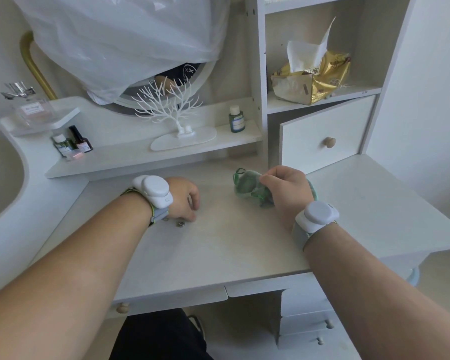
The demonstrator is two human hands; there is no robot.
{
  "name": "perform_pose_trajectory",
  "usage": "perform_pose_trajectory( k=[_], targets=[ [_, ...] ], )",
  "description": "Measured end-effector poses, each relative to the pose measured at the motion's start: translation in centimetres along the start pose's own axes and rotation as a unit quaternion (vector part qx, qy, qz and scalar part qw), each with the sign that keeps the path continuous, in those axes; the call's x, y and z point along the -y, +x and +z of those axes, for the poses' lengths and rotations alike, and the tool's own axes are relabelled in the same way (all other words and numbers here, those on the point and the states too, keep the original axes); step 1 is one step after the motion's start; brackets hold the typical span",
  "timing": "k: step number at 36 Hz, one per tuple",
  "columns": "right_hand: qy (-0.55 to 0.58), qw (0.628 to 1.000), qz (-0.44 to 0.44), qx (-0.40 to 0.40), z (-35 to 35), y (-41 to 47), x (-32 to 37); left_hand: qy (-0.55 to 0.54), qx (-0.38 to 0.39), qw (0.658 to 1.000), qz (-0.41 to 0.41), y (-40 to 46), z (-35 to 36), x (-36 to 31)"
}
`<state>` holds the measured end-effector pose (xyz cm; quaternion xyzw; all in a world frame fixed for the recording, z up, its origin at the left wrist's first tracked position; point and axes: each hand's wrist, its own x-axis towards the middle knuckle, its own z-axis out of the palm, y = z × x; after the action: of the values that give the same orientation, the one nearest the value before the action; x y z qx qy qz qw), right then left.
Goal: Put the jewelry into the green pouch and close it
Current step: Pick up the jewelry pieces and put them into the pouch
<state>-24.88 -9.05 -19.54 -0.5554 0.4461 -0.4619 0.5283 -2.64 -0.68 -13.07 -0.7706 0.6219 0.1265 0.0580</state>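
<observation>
While the right hand (287, 193), right of centre in the frame, pinches the rim of the small sheer green drawstring pouch (247, 187) between thumb and forefinger, the pouch lies on the pale wooden vanity desktop (218, 250) with its mouth turned toward the left; in my judgement this hold keeps the opening spread and steady so that jewelry can be fed in. The left hand (183, 200), left of centre, rests knuckles-up on the desktop with its fingers curled under; whether they already enclose a piece cannot be told. Just below that hand, apart from the fingers, a small round silver-toned metal piece (180, 224) lies loose on the desktop, probably one of the items to be collected; a second speck beside the wrist strap is too small to identify. The pouch is not yet closed, and its green ribbon ties trail loose at its upper and lower edges. Both wrists carry white plastic strap-on devices with no markings visible. Regarding writing: the clear glass perfume bottle (33, 111) at the upper left of the frame bears a pale label whose script is illegible; the crumpled gold foil tissue pack (320, 81) in the upper right shelf shows printed characters too blurred to read.
</observation>
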Motion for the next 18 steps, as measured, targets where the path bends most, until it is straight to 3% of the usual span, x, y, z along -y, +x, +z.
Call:
perform_pose_trajectory(
  k=[12, 15, 18],
  targets=[
    [-0.024, 1.0, -0.003, 0.002, 0.0, -0.4, 0.4, 0.032, 0.029, 0.998, 0.037, 0.5, -0.4, -2.0],
    [-0.022, 1.0, -0.004, 0.002, 0.1, -0.4, 0.4, -0.098, -0.055, 0.992, 0.064, 1.1, -0.4, -3.4],
    [-0.021, 1.0, -0.005, -0.004, 0.1, -0.5, 0.4, -0.288, -0.09, 0.951, 0.071, 1.7, -0.4, -5.6]
  ],
)
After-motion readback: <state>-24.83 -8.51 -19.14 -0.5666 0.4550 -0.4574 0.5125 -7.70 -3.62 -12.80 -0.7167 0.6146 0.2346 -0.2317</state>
